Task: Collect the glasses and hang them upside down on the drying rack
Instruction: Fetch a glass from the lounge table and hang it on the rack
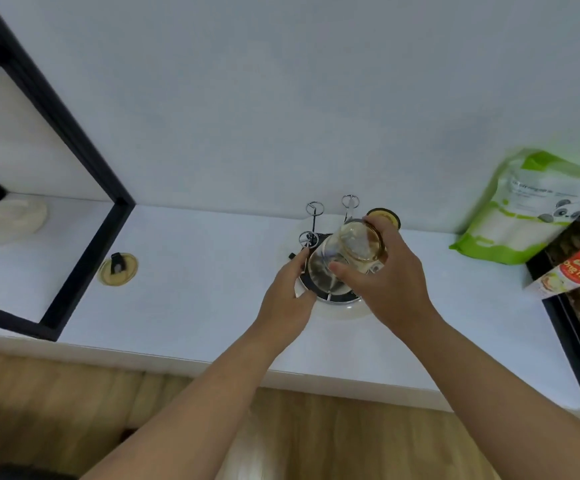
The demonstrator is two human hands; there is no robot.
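Now, our view: we look down on a white tabletop (184,271) set against a pale wall, with wood floor below its near edge.
Right hand: our right hand (390,275) has its grip clamped on a clear glass (358,242), thumb on the near side, fingers wrapped over the far side.
Glass in hand: it is tilted, its mouth turned toward us and down to about 7 o'clock, directly over the drying rack (330,271).
Second glass: another clear glass (323,275) sits on the rack just at 7 o'clock of the held one; we cannot tell whether the two touch.
Left hand: our left hand (290,296) rests at the rack's 9 o'clock edge, its grip loosely apart, index finger stretched toward a rack post and the thumb against the second glass's rim.
Rack: a dark round base on a pale tray, with thin wire posts ending in ring tips; three bare posts (314,209) rise at 11 to 12 o'clock of the glasses.
Lid at 12 o'clock: a round dark-rimmed lid (384,216) lies behind the right hand, partly hidden.
Lid at 9 o'clock: a round pale lid with a black tab (118,269) lies well apart from the rack.
At 3 o'clock: a green and white pouch (527,209) leans on the wall, beside a red and white carton (569,271).
At 10 o'clock: a black frame (74,133) stands on the tabletop.
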